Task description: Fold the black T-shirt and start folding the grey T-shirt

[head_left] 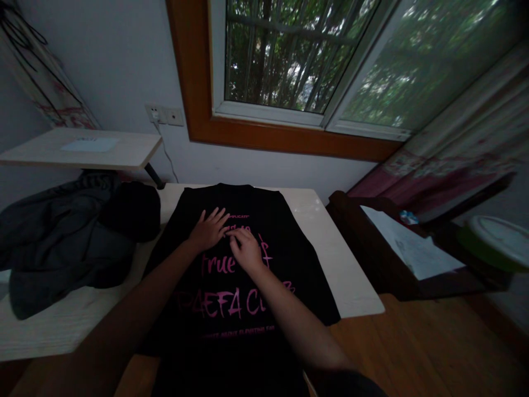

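My left hand (209, 229) and right hand (244, 249) lie flat, fingers spread, on the black T-shirt (231, 298) at the frame centre — fingertips touching; grey clothes (61, 237) lie left.

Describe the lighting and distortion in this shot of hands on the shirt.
Head view: dim room, the window the brightest area; the black T-shirt loses its folds in shadow, its pink lettering soft; left hand and right hand are underexposed; the wide lens bends the window's frame.
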A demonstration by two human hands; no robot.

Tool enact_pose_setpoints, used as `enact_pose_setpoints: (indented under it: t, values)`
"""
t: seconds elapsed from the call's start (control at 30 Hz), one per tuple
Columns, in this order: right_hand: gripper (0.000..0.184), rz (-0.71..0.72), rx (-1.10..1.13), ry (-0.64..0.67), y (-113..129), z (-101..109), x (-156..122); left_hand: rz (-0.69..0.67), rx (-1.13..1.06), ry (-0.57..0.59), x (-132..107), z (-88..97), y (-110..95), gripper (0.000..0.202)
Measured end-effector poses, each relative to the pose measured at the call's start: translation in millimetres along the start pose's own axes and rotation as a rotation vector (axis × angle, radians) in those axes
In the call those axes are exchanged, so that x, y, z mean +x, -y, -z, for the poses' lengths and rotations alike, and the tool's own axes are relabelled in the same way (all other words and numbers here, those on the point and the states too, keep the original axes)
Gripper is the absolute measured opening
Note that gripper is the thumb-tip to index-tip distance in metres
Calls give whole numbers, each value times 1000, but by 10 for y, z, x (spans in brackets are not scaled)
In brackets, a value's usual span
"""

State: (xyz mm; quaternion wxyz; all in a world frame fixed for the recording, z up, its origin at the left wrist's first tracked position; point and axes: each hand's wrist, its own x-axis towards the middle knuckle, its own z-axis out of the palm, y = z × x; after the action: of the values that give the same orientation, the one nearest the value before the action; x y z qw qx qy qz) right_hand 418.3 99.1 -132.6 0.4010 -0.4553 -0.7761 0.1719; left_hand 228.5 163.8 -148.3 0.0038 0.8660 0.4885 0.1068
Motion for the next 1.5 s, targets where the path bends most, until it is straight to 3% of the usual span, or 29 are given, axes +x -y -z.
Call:
enact_pose_setpoints:
  t: [0.2, 0.33, 0.47, 0.57, 0.7, 0.97, 1.3, 1.5]
  values:
    - [41, -88, -240, -78, -477, 483, 201, -3, -73, -4, -114, 32, 34, 63]
    - [51, -241, -511, -72, -980, 755, 374, 151, -190, -106, -26, 25, 225, 56]
    - [59, -340, -674, 52, -1373, 840, 520, 275, -120, -240, 70, 39, 484, 52]
    - [64, -355, -709, 170, -1526, 801, 636, 285, -8, -175, 82, 15, 599, 57]
    - [64, -326, -723, 296, -1624, 725, 768, 307, 84, -67, 54, -54, 619, 63]
    - [67, -358, -726, 378, -1710, 734, 878, 301, 131, -27, 63, -63, 638, 65]
    - [69, -335, -750, 339, -1683, 715, 813, 315, 141, -7, 64, -64, 626, 66]
    - [69, -290, -743, 310, -1595, 732, 630, 287, 136, -17, 32, -21, 591, 63]
